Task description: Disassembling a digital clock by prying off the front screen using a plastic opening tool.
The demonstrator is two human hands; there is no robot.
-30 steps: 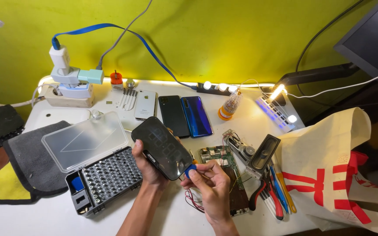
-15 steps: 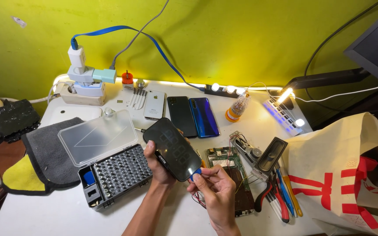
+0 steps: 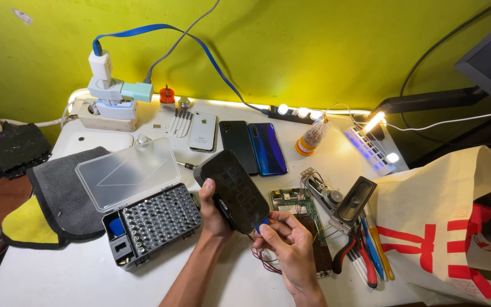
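My left hand [image 3: 214,211] grips a black glossy rectangular device [image 3: 233,190] from below, holding it tilted above the white table [image 3: 58,273]. My right hand [image 3: 288,244] pinches a small blue pick [image 3: 262,223] against the device's near right corner. Right behind my hands lies a green circuit board [image 3: 292,203] with red and black wires [image 3: 265,261].
An open screwdriver bit case [image 3: 149,219] with a clear lid sits left of my hands, on a grey and yellow cloth [image 3: 58,199]. Three phones [image 3: 237,145] lie at the back. A speaker module [image 3: 356,199], pliers and tools [image 3: 365,253], and a cloth bag [image 3: 444,227] are at right.
The view has shifted slightly and drawn closer. My hands still hold the black device, with the blue pick staying at its near corner.
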